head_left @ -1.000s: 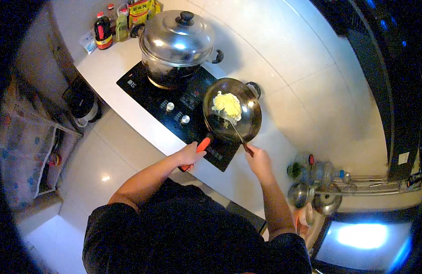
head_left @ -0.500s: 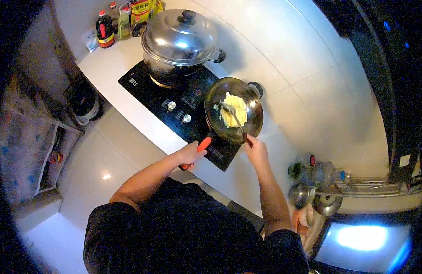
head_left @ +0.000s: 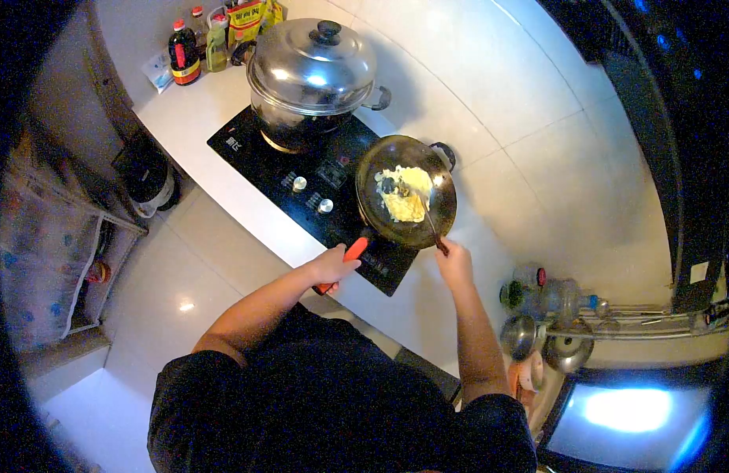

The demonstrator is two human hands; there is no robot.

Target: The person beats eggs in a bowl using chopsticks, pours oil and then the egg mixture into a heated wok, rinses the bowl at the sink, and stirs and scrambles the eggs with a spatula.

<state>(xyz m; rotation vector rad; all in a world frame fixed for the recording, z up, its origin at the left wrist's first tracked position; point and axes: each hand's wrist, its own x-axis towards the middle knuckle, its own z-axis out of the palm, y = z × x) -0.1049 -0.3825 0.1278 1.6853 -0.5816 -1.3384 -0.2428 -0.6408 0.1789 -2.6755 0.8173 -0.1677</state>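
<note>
A dark wok (head_left: 372, 214) rests on the right side of the black cooktop (head_left: 258, 162). Soft yellow scrambled egg (head_left: 404, 207) lies in the middle of the wok. My left hand (head_left: 331, 266) is wrapped round the wok's red handle (head_left: 355, 249), at the counter's front edge. In my right hand (head_left: 456, 264), closed at the wok's near right rim, is the dark grip of a spatula (head_left: 434, 226). The spatula's thin shaft slants down into the egg, where its head is partly hidden.
A large lidded steamer pot (head_left: 309, 71) stands on the left burner, beside the wok. Behind it are a soy sauce bottle (head_left: 184, 55) and a yellow packet (head_left: 245, 22). Two knobs (head_left: 312, 195) sit on the cooktop. Pot lids (head_left: 568, 347) and jars are at the right.
The spatula has shifted slightly right with my right hand, and the egg has been spread and partly turned within the wok. My left hand keeps its hold on the wok handle.
</note>
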